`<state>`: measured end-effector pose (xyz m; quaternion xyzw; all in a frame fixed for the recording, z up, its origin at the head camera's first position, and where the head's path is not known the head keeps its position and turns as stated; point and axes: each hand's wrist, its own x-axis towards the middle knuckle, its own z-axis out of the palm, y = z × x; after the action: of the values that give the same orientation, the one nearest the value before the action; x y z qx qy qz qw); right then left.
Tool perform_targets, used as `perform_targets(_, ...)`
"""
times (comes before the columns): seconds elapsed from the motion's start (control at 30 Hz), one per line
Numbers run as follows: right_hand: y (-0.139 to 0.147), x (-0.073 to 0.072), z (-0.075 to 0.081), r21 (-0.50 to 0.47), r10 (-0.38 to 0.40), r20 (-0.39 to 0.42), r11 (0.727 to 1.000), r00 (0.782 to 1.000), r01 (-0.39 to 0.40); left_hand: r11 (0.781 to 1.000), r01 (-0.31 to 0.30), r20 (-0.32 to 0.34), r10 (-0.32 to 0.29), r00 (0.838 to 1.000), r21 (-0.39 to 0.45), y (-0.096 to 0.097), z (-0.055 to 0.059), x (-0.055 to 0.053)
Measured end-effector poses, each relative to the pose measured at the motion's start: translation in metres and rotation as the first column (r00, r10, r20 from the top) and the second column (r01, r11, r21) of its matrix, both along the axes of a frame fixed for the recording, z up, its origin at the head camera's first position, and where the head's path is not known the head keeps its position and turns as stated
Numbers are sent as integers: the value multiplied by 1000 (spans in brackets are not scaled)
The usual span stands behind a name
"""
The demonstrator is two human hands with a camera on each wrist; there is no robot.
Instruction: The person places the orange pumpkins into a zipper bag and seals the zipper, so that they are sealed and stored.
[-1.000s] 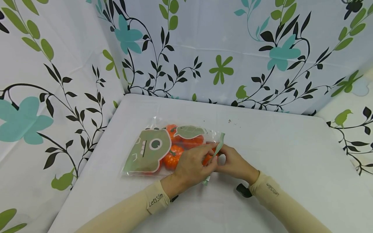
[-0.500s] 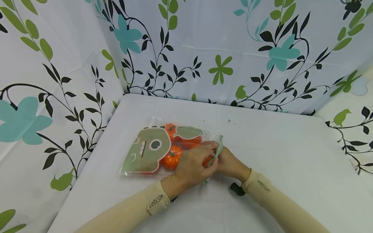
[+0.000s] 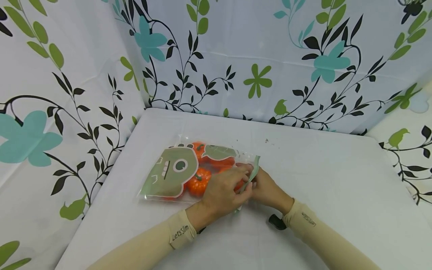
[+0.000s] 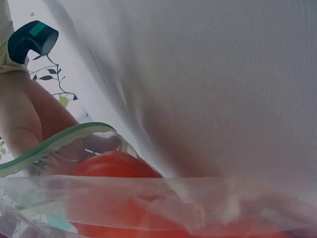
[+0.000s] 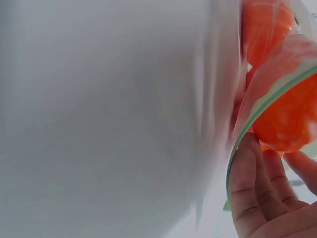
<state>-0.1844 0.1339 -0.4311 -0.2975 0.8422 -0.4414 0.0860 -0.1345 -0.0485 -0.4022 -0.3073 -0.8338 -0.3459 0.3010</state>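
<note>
A clear zip bag with green cartoon prints lies on the white table, its green-edged mouth facing right. Several small orange pumpkins are inside. My left hand pinches the bag near the mouth. My right hand reaches into the opening from the right, its fingertips partly hidden in the head view. In the right wrist view, fairly straight fingers touch the underside of a pumpkin just inside the green rim. The left wrist view shows a pumpkin behind the clear plastic at the mouth.
The white table reaches to a patterned curtain at the back and sides. A black wrist camera sits under the right sleeve. The left sleeve crosses the table's front.
My right hand has moved left, deeper into the bag's mouth, then shifted slightly back. The pumpkin at the mouth has gone further inside. My left hand stays on the bag.
</note>
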Motion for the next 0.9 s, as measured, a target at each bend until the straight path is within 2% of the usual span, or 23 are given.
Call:
perform_targets(0.17, 15, 3, -1, 18, -67, 36, 998, 997, 66, 1000, 4, 27, -4, 1000, 8, 2, 1, 0)
perform_targets(0.43, 20, 3, -1, -4, -69, 68, 998, 995, 69, 1000, 1, -73, -2, 997, -8, 5, 0, -1)
perform_targets(0.67, 15, 3, 0, -127, -45, 145, 990, 988, 63, 1000, -9, -103, 6, 995, -25, 8, -3, 0)
perform_targets(0.9, 12, 4, 1, -196, -21, 136, 979, 990, 48, 999, -19, -120, 16, 993, -30, 9, -2, 1)
